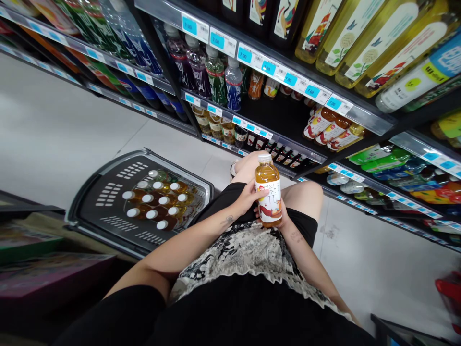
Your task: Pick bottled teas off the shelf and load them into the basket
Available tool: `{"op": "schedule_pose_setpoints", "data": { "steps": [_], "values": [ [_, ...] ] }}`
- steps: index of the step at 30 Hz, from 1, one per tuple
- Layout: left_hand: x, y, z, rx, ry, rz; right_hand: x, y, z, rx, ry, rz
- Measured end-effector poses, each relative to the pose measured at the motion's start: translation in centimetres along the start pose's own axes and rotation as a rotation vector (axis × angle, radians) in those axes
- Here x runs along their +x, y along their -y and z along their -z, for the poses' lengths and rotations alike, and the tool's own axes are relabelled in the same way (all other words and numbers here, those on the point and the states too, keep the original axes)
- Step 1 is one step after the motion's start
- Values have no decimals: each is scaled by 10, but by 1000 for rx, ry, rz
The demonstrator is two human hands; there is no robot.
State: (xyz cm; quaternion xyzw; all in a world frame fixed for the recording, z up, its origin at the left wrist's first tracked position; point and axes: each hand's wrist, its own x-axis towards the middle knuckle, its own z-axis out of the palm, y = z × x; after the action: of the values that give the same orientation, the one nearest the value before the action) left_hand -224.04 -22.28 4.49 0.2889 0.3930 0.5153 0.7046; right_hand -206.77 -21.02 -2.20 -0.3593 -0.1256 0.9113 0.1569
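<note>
An amber tea bottle [268,192] with a white label and white cap stands nearly upright above my lap. My left hand [248,198] grips it from the left side, thumb across the label. From the right and behind, my right hand [283,215] is closed around its lower part, most of its fingers hidden by the bottle. On the floor to my left is a black shopping basket [108,168] holding several upright bottles [154,199] with white caps. Ahead, the lower shelf [284,113] carries similar bottles [329,129] lying in a group at its right.
Drink shelves with blue price tags [252,57] run across the front. Large yellow bottles [345,43] fill the upper shelf at right. Cartons [54,274] are stacked at the lower left. A red object [450,298] is at the right edge. Grey floor [345,240] lies around me.
</note>
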Motion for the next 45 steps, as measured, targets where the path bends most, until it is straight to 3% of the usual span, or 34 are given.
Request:
{"op": "schedule_pose_setpoints", "data": {
  "steps": [14, 26, 31, 41, 45],
  "values": [
    [0, 0, 0, -7, 12, -2, 0, 1, 0, 1, -16, 5],
    [1, -1, -1, -6, 13, 6, 3, 0, 6, 38, 61, 13],
    [1, 3, 2, -4, 4, 9, 2, 0, 0, 34, 52, 17],
    [13, 7, 20, -38, -157, 66, 9, 4, -22, 147, 56, -70],
    [13, 10, 29, 84, -239, 18, 11, 1, -28, 169, 94, -66]
  ]
}}
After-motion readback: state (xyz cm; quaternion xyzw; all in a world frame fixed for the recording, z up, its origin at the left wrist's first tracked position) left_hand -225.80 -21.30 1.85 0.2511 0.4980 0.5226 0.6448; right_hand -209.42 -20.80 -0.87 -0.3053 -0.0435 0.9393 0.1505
